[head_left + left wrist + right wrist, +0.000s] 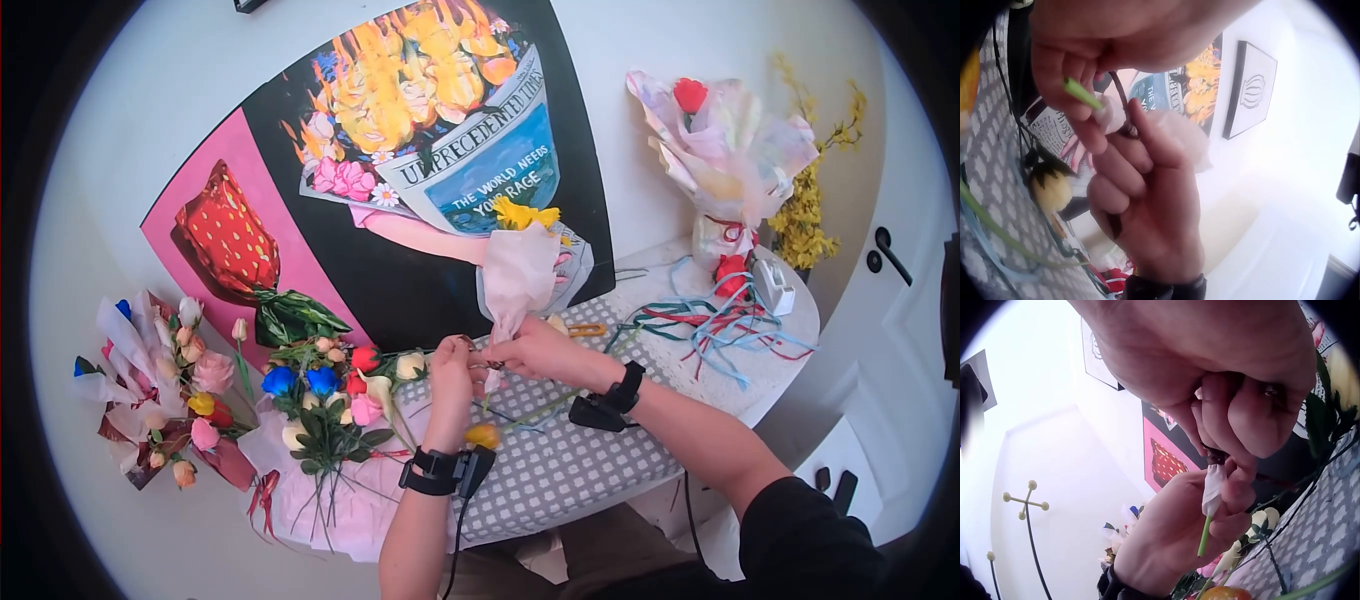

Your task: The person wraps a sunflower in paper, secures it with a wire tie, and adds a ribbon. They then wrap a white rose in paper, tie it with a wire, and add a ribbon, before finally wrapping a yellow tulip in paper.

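A small bouquet of a yellow flower in pale pink wrapping paper stands upright between my two hands, above the table. Dark brown ribbon circles the paper's gathered neck. My left hand pinches the ribbon on one side, its fingers close around the paper's lower end. From that twisted white end a cut green stem pokes out. My right hand grips at the neck, its thumb against the ribbon and a dark bit of it showing between the curled fingers.
Artificial flowers lie on pink paper at the left of the checked cloth. Tangled ribbons lie to the right, near a wrapped bouquet. Another bouquet stands far left. Behind leans a large picture. An orange-yellow flower head lies below my hands.
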Available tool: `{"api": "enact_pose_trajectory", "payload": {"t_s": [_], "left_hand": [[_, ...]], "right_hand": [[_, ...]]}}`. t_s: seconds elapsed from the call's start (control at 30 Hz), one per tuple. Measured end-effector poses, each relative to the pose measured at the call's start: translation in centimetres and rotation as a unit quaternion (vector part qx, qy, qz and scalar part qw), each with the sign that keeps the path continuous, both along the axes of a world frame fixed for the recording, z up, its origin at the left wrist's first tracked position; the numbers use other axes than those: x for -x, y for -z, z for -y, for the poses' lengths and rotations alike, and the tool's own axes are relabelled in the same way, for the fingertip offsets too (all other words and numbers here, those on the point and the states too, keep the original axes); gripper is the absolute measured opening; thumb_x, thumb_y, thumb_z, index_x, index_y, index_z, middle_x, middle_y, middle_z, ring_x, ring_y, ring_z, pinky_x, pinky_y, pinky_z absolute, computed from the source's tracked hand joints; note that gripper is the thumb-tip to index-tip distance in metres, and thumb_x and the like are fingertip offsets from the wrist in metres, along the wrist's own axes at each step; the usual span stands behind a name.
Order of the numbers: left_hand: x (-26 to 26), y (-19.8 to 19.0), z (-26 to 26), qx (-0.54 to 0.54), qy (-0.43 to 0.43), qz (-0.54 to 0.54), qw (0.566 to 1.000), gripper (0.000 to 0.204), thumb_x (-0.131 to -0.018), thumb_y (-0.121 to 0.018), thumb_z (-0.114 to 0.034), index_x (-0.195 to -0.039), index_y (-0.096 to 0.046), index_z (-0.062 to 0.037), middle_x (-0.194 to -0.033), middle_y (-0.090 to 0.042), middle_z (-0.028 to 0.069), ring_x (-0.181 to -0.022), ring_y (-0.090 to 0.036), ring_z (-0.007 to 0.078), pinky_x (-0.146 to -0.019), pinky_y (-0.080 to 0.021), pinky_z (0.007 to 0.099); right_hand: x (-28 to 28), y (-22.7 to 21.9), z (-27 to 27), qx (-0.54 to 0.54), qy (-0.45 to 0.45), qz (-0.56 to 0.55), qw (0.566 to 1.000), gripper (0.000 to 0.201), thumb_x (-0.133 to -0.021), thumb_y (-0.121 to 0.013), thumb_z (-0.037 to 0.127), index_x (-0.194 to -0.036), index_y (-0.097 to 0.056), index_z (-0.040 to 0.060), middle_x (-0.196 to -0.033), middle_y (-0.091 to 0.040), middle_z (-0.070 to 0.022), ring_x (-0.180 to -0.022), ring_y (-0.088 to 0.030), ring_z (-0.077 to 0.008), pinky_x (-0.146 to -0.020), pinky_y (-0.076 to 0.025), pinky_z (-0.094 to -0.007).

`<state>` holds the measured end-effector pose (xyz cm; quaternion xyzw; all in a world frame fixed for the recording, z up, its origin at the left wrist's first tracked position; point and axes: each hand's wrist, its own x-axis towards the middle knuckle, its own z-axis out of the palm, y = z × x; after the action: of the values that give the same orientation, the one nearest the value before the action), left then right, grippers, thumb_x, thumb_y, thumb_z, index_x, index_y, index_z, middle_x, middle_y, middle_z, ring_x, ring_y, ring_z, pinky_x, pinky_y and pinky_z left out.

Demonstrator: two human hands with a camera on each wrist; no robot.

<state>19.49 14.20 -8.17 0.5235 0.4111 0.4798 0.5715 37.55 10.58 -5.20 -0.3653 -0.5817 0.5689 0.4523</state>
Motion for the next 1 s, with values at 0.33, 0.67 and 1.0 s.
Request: {"api": "enact_pose_trajectory", "payload": {"t_s": [0.33, 0.67, 1.0], "left_hand": [[-1.3, -0.1, 0.7, -0.095, -0.058, -0.039, 0.993, 0.028, -0.112, -0.042, -0.026, -0.101, -0.060, -0.0055, -0.072, -0.058, 0.0018, -0.053, -0.051, 0.0082, -0.041, -0.037, 0.0255], [1.4, 0.5, -3.1, -0.177, -0.154, 0.030, 0.972, 0.025, -0.111, -0.043, -0.022, -0.102, -0.058, -0.0041, -0.072, -0.054, -0.0004, -0.052, -0.047, 0.0073, -0.042, -0.035, 0.0262], [0.6, -1.9, 0.4, -0.021, 0.023, 0.146, 0.989, 0.026, -0.112, -0.043, -0.028, -0.102, -0.055, -0.0067, -0.068, -0.049, -0.0015, -0.042, -0.039, 0.0059, -0.036, -0.025, 0.0239]], "right_hand": [[1.4, 0.0, 0.8, -0.140, 0.057, 0.061, 0.987, 0.016, -0.099, -0.066, 0.020, -0.100, -0.067, 0.0035, -0.070, -0.056, 0.0055, -0.057, -0.043, -0.0021, -0.051, -0.030, -0.0225], [1.4, -1.4, 2.0, -0.168, 0.019, 0.134, 0.976, 0.020, -0.100, -0.063, 0.014, -0.094, -0.071, -0.0030, -0.066, -0.053, 0.0059, -0.060, -0.039, -0.0015, -0.053, -0.030, -0.0252], [1.9, -0.2, 1.7, -0.135, 0.058, 0.106, 0.984, 0.018, -0.097, -0.063, 0.013, -0.098, -0.072, -0.0024, -0.067, -0.056, 0.0063, -0.059, -0.041, -0.0001, -0.053, -0.030, -0.0224]]}}
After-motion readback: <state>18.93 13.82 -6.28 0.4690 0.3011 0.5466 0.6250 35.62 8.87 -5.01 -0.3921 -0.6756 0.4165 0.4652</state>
